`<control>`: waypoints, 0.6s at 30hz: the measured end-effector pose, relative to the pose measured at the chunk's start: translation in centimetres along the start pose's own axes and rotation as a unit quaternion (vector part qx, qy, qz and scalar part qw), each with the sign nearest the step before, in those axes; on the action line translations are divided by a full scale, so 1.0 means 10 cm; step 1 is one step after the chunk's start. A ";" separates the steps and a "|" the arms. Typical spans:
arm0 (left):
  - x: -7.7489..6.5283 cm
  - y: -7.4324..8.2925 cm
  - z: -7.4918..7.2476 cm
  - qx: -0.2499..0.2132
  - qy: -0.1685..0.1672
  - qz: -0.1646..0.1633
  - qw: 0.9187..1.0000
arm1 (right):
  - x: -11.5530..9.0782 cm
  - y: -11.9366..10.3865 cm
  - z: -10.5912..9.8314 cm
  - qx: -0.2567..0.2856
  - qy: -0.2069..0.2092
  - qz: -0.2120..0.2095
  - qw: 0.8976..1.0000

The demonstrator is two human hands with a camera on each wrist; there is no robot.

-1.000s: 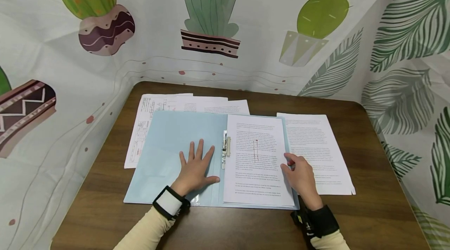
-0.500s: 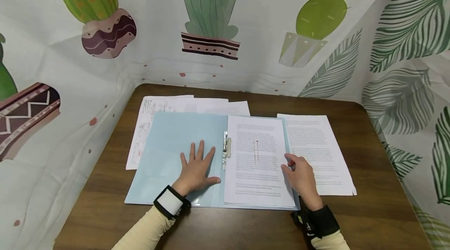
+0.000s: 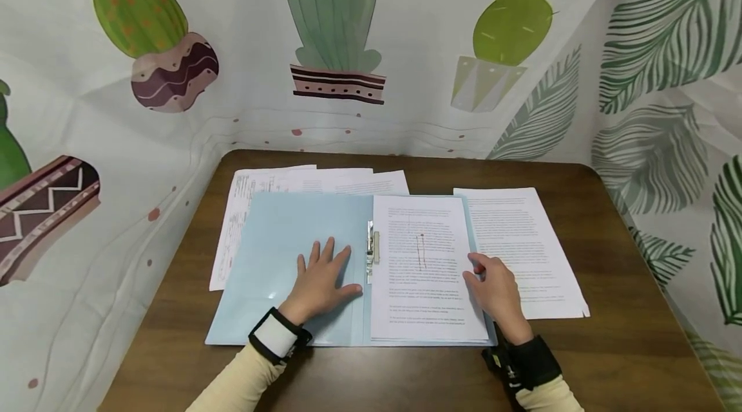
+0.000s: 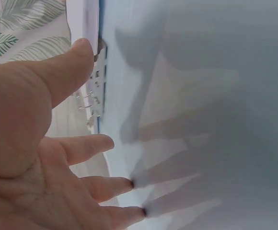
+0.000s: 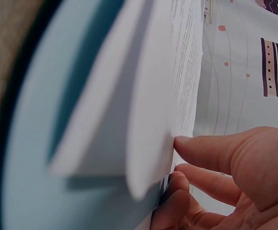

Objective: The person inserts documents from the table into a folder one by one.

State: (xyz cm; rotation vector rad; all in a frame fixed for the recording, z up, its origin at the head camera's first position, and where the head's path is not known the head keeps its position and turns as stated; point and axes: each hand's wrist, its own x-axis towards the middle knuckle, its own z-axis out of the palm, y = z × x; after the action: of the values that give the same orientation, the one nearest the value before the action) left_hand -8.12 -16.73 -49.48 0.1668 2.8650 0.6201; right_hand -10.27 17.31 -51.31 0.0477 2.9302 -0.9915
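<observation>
A light blue folder [image 3: 278, 225] lies spread on the table, with a metal clip [image 3: 373, 246] along its spine. On its right half sits a stack of printed sheets [image 3: 420, 296]. My left hand [image 3: 319, 286] rests on the bare left cover, fingers spread and thumb towards the spine. The left wrist view shows its fingertips [image 4: 139, 212] at the glossy blue surface. At the right edge of the stack, my right hand [image 3: 495, 286] holds the page edges between thumb and curled fingers. In the right wrist view, the thumb [image 5: 201, 148] touches sheets whose near corner stands apart from the folder.
More printed papers [image 3: 232, 225] stick out from under the folder at the back left. Another paper stack [image 3: 533, 251] lies to the right, beside my right hand. Cloth with cactus and leaf prints [image 3: 429, 26] hangs behind the brown table [image 3: 614, 347].
The head view has tilted slightly, shifting the whole scene a little. Both hands keep their places on the folder and at the sheets' edge.
</observation>
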 end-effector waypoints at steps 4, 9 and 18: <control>0.01 0.00 -0.11 0.000 0.010 0.007 1.000 | 0.00 0.00 -0.01 0.003 0.001 0.003 1.000; 0.07 -0.06 -0.39 0.003 0.032 0.010 0.999 | 0.00 -0.01 -0.02 0.006 0.004 0.006 1.000; 0.24 -0.54 -0.91 -0.012 0.165 -0.014 0.986 | 0.00 0.04 -0.01 0.010 0.006 -0.005 1.000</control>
State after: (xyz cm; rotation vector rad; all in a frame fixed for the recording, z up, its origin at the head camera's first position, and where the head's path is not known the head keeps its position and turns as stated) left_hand -12.79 -24.81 -44.08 0.0219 3.1682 0.7377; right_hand -10.26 17.65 -51.48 0.0408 2.9336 -1.0256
